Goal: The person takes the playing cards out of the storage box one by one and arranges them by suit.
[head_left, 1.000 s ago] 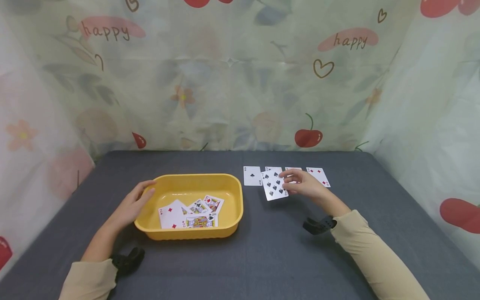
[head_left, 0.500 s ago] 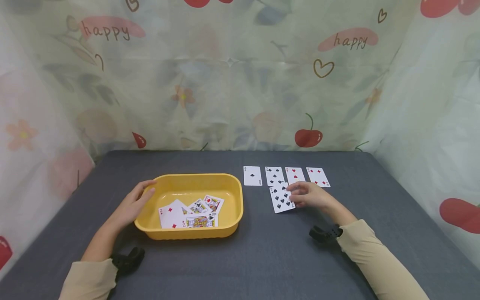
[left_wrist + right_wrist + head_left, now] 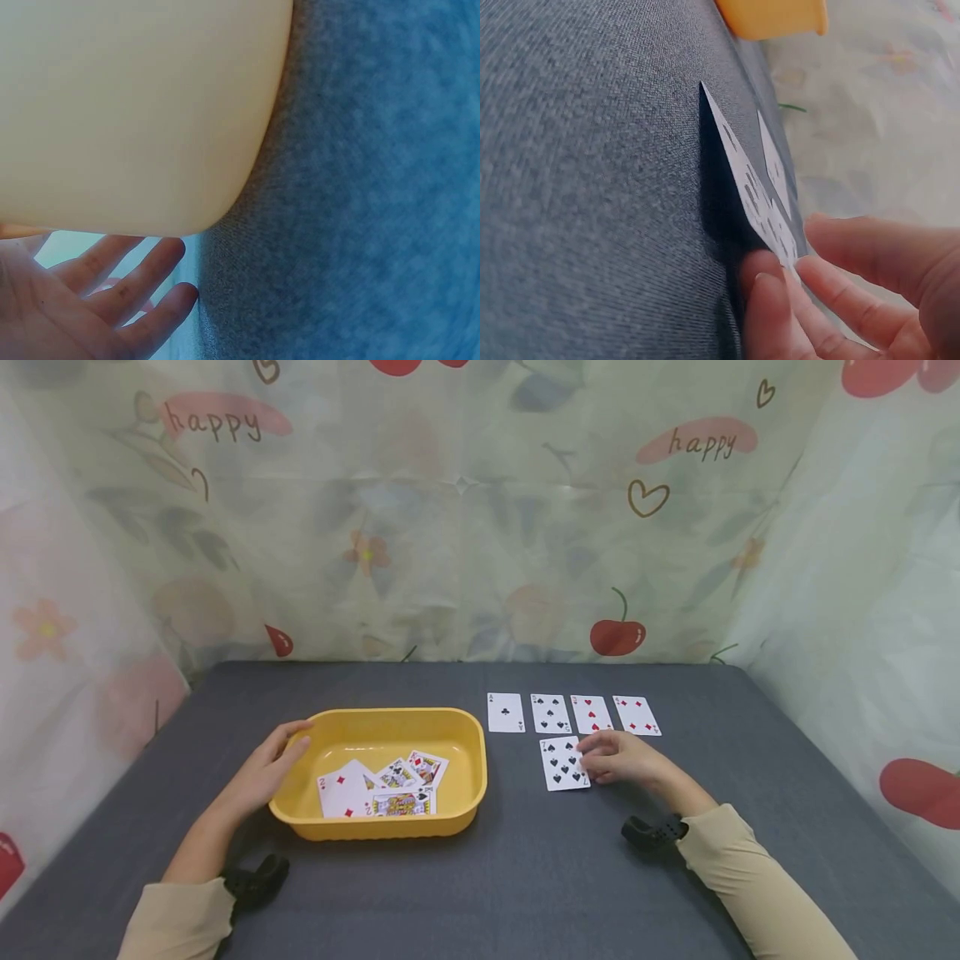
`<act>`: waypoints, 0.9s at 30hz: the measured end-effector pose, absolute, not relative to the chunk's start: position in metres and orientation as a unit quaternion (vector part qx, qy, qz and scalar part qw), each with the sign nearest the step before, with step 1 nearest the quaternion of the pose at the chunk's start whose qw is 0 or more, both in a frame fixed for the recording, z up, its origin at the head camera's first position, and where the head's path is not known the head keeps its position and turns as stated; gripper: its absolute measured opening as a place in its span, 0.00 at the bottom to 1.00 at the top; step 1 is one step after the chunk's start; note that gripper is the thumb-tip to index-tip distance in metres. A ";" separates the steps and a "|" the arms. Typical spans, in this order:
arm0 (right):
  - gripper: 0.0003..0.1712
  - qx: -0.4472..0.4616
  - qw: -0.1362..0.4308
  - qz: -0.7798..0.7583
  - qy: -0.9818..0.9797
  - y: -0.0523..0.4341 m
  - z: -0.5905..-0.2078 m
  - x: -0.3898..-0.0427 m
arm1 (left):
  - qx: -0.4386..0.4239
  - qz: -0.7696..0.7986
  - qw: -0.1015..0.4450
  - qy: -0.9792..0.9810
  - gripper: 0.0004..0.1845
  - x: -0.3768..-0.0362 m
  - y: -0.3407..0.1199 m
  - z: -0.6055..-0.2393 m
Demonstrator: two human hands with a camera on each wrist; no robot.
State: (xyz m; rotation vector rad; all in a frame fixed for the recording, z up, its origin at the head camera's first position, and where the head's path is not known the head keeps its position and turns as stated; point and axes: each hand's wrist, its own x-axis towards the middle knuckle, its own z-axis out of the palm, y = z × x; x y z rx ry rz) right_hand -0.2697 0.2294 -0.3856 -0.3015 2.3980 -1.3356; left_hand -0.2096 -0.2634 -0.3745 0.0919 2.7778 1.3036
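Note:
My right hand pinches the right edge of a seven of spades playing card, just in front of a row of cards. In the right wrist view this card slants above the cloth, casting a shadow, with fingertips under its near end. At the left of the yellow tray, my left hand rests against the rim. Its fingers look fairly straight beside the tray wall in the left wrist view; the thumb is hidden there. A two of diamonds and several face cards lie inside the tray.
Behind the right hand, an ace of clubs, five of spades, three of hearts and four of diamonds lie in a row. A dark grey cloth covers the table. A printed curtain borders its back.
My right hand has brought the seven of spades nearer and slightly right, off the five of spades, and lowered it towards the cloth. The left hand and tray have stayed put.

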 end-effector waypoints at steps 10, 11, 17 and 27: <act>0.21 -0.095 0.184 -0.462 0.862 0.230 -0.384 -0.270 | 0.030 0.422 0.034 0.906 0.33 -0.209 -0.263 -0.374; 0.21 -0.092 0.183 -0.460 0.864 0.229 -0.384 -0.270 | 0.030 0.422 0.034 0.906 0.33 -0.209 -0.263 -0.374; 0.24 -0.115 0.174 -0.459 0.863 0.217 -0.371 -0.273 | 0.032 0.422 0.031 0.906 0.33 -0.209 -0.263 -0.374; 0.20 -0.214 0.163 -0.456 0.848 0.164 -0.336 -0.274 | 0.037 0.420 0.027 0.906 0.32 -0.209 -0.264 -0.374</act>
